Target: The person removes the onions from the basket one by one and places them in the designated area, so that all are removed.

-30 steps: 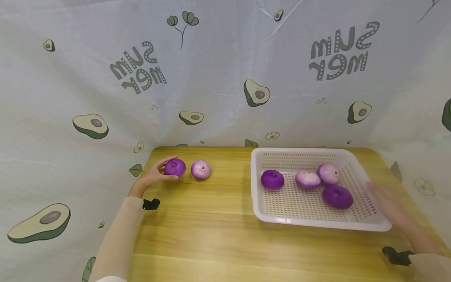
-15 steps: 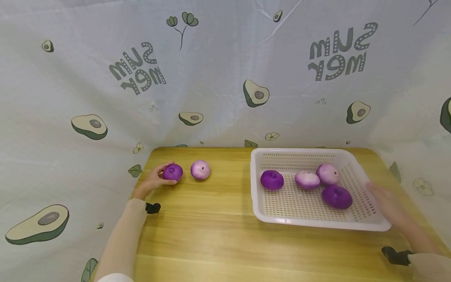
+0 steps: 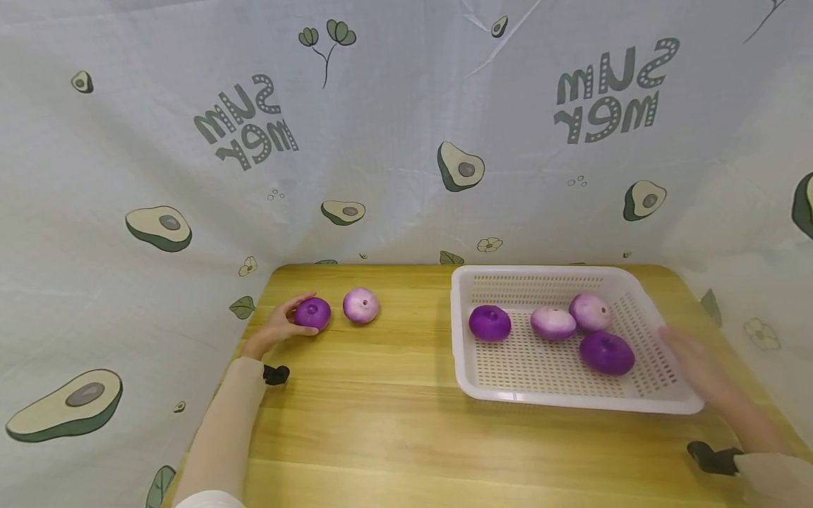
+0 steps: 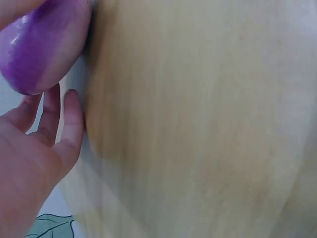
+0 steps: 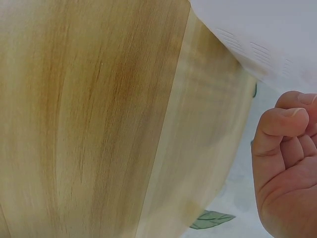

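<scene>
Left hand (image 3: 277, 326) stretched toward far-left corner of the bench (image 3: 394, 416), fingers curled in a grip, forearm in pale sleeve. Right hand (image 3: 699, 367) near the right edge, fingers loosely curled, holding nothing.

I count six onions in all: two on the bench, a dark purple one (image 3: 312, 313) against my left fingers (image 3: 293, 305) and a pale one (image 3: 360, 305) just beyond them, plus four in one white basket (image 3: 559, 405), two dark (image 3: 490, 323) (image 3: 606, 353), two pale (image 3: 553, 322) (image 3: 590, 312), near my right fingers (image 3: 675, 337)
</scene>
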The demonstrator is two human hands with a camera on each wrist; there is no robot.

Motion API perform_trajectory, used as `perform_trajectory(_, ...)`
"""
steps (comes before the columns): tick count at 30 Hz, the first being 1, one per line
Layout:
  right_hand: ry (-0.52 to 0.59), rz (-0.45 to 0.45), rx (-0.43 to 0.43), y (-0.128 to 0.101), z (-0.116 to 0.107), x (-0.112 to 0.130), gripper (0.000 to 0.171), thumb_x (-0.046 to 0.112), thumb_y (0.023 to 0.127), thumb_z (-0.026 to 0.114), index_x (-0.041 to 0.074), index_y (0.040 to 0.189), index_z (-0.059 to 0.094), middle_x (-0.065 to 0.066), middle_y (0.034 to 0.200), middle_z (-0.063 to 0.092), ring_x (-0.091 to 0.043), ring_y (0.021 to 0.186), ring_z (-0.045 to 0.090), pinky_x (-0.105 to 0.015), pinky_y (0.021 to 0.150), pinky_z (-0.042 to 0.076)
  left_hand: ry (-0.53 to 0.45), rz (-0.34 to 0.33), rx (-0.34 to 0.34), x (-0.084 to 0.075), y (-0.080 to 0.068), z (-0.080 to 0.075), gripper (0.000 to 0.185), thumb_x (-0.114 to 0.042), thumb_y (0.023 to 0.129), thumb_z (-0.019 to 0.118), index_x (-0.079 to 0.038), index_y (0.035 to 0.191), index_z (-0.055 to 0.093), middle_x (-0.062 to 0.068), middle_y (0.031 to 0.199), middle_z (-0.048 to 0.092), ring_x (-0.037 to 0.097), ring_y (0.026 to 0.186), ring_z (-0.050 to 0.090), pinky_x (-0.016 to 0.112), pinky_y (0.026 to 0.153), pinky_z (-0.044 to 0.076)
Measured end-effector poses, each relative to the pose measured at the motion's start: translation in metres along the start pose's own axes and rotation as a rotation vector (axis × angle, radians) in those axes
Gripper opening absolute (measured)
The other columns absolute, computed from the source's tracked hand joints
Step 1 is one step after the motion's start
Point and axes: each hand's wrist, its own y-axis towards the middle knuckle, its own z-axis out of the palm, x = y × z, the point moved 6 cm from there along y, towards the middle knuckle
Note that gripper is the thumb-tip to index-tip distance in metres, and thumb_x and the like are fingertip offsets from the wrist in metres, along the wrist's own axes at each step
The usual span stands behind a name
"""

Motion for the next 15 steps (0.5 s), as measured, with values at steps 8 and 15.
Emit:
perform_trajectory(8, -0.031, 0.011, -0.006, 0.001, -0.002, 0.002, 0.068, 0.037, 0.110, 0.015, -0.023, 0.143, 0.009, -0.052, 0.141, 0.008, -0.071, 0.129, 0.008, -0.075, 0.107, 0.002, 0.067, 0.003, -0.012, -0.011, 0.000, -0.017, 0.088, -0.012, 0.081, 0.084, -0.005, 0.154, 0.035, 0.029, 0.153, 0.032, 0.050, 0.139, 0.027, 0.064, 0.111, 0.028)
perform_trajectory(15, -0.021, 0.013, -0.009, -0.001, -0.001, 0.004, 0.069, 0.037, 0.110, 0.016, -0.022, 0.144, 0.007, -0.052, 0.141, 0.009, -0.071, 0.127, 0.010, -0.075, 0.107, 0.002, 0.009, 0.051, 0.016, -0.041, 0.006, -0.023, 0.082, -0.007, 0.088, 0.077, -0.007, 0.156, 0.032, 0.024, 0.158, 0.028, 0.050, 0.144, 0.018, 0.064, 0.113, 0.023)
